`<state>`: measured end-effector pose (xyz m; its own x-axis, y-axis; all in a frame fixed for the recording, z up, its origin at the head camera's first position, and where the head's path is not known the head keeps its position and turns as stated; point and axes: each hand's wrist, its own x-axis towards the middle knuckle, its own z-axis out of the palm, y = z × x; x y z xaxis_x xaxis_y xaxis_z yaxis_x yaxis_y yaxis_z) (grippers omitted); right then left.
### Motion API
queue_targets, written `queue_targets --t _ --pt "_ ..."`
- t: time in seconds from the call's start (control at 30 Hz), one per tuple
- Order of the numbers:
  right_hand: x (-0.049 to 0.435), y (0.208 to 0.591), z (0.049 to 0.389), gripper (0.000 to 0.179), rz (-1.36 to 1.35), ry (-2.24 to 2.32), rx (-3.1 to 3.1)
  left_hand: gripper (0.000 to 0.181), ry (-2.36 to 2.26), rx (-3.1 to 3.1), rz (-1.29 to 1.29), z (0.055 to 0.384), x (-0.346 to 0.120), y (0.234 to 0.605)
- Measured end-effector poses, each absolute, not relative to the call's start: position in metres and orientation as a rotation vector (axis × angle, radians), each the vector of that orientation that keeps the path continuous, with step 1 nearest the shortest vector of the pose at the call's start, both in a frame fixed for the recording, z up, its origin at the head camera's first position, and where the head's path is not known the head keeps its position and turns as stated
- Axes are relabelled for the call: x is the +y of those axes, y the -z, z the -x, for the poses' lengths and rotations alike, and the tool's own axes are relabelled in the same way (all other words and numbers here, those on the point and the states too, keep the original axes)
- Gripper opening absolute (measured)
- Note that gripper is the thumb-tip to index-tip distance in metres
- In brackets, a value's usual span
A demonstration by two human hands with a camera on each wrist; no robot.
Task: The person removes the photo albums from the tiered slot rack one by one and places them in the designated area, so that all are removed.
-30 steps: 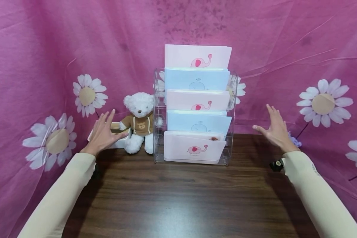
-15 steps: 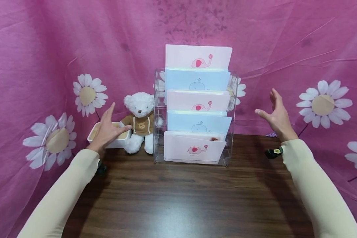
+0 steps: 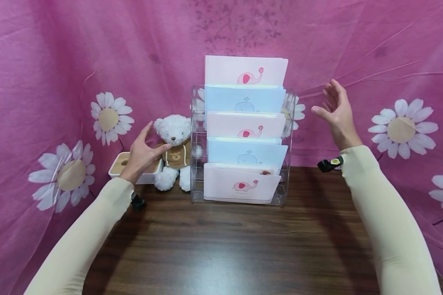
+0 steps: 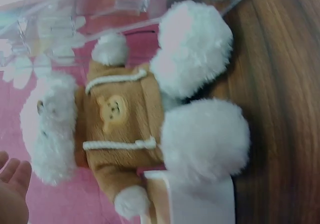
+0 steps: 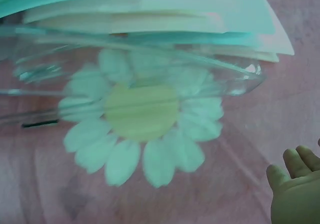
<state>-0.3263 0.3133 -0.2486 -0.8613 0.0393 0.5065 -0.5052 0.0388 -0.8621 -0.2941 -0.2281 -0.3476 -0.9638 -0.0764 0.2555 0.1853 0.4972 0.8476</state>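
A clear acrylic tiered rack (image 3: 285,186) stands on the table, holding several pink and blue cards or folders in steps. The lowest pink one (image 3: 240,190) bears a red elephant, and a blue one (image 3: 225,153) shows a whale. Left of the rack sits a white teddy bear (image 3: 176,153) in a brown hoodie, also seen sideways in the left wrist view. My left hand (image 3: 142,155), fingers spread and holding nothing, hovers in front of the bear's side. Raised in the air right of the rack, my right hand (image 3: 337,114) has loosely bent fingers with nothing in them.
A white box with a tan lid (image 3: 147,178) stands behind my left hand, beside the bear. Pink cloth printed with daisies (image 3: 401,128) hangs behind and at both sides. The brown wooden table (image 3: 214,246) stretches in front of the rack.
My left hand has moved right, from over the white box toward the bear. My right hand has risen clearly. The rack, cards and bear stay where they were.
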Motion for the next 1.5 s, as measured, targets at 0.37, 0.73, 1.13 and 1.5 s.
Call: queue_targets --t 0.37,0.73,1.13,1.5 --pt "0.282 0.211 0.349 0.097 -0.499 -1.924 -1.855 0.101 1.543 -2.434 0.161 0.302 -0.200 0.339" --pt "0.242 0.178 0.365 0.094 -0.372 -1.762 -2.108 0.091 1.677 -2.364 0.240 0.313 -0.174 0.339" --pt "0.227 0.165 0.389 0.088 -0.287 -1.834 -2.214 0.086 1.853 -2.283 0.267 0.318 -0.158 0.342" --pt "0.220 0.167 0.405 0.084 -0.134 -2.178 -2.036 0.068 1.831 -2.244 0.257 0.319 -0.153 0.349"
